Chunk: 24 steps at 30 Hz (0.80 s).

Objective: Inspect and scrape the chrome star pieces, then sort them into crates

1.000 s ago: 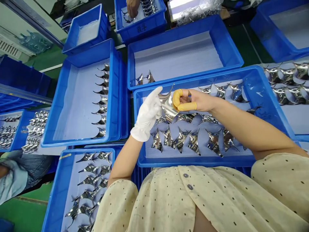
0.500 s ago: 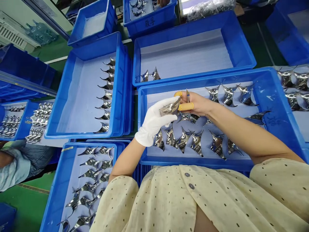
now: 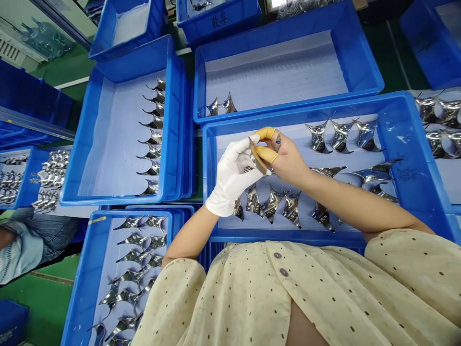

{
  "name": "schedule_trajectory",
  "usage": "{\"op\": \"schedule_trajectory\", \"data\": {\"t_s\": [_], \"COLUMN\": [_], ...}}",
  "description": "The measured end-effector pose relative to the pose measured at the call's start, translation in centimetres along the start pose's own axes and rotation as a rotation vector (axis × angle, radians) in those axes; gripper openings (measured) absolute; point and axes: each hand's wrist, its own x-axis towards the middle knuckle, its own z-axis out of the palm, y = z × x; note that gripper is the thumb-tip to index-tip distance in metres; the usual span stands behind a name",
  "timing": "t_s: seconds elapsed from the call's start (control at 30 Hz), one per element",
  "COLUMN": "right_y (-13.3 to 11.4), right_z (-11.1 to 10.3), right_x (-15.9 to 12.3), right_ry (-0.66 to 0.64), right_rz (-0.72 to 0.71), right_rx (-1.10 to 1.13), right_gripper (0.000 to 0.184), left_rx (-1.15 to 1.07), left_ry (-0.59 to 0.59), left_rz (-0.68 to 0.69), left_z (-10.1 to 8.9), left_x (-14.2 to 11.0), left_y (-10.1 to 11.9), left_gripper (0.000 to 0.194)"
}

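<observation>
My left hand (image 3: 234, 174), in a white glove, is closed around a shiny curved metal piece with pointed corners (image 3: 257, 157), which is seen nearly edge-on. My right hand (image 3: 288, 156) pinches the same piece from the other side, yellow finger cots on its thumb and forefinger. A small pointed metallic bit (image 3: 278, 139) shows at the right-hand fingers; I cannot tell what it is. Both hands are above a lined blue tray (image 3: 309, 235), where several similar metal pieces (image 3: 291, 209) lie in rows, some hidden by my right arm.
Behind is another blue tray (image 3: 288, 108) with two pieces (image 3: 228, 103) at its left end. To the left, stacked trays (image 3: 165, 144) hold a column of pieces, and a nearer tray (image 3: 81, 269) holds several more. A seated person's leg (image 3: 61, 235) shows at far left.
The metal piece has turned from showing its broad face to nearly edge-on. My left hand's fingers have curled around it, and my right fingers have shifted slightly left. The view has shifted a little.
</observation>
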Motion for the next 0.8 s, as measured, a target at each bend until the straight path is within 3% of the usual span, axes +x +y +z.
{"op": "schedule_trajectory", "data": {"t_s": [0.1,0.27,0.47,0.6,0.8], "right_y": [0.3,1.1,0.1,-1.0,-1.9], "right_z": [0.3,0.2,-1.1,-2.0,-2.0], "right_x": [-0.4,-0.7,0.2,1.0,1.7], "right_ry": [-0.024,-0.089,0.000,-0.114,-0.225], "right_rz": [-0.071,-0.102,-0.227,-0.243,-0.329], "right_rx": [-0.058,-0.084,-0.245,-0.347,-0.390], "right_gripper": [0.022,0.025,0.030,0.034,0.022], "left_rx": [0.049,0.113,0.154,0.197,0.312], "left_ry": [0.042,0.055,0.008,-0.017,-0.007], "left_rz": [0.121,0.116,0.131,0.192,0.242], "left_z": [-0.1,-0.6,-1.1,-1.2,-1.6], "left_x": [-0.1,-0.4,-0.2,-0.1,0.0], "left_y": [-0.1,0.1,0.1,0.0,-0.1], "left_gripper": [0.075,0.067,0.067,0.070,0.067]}}
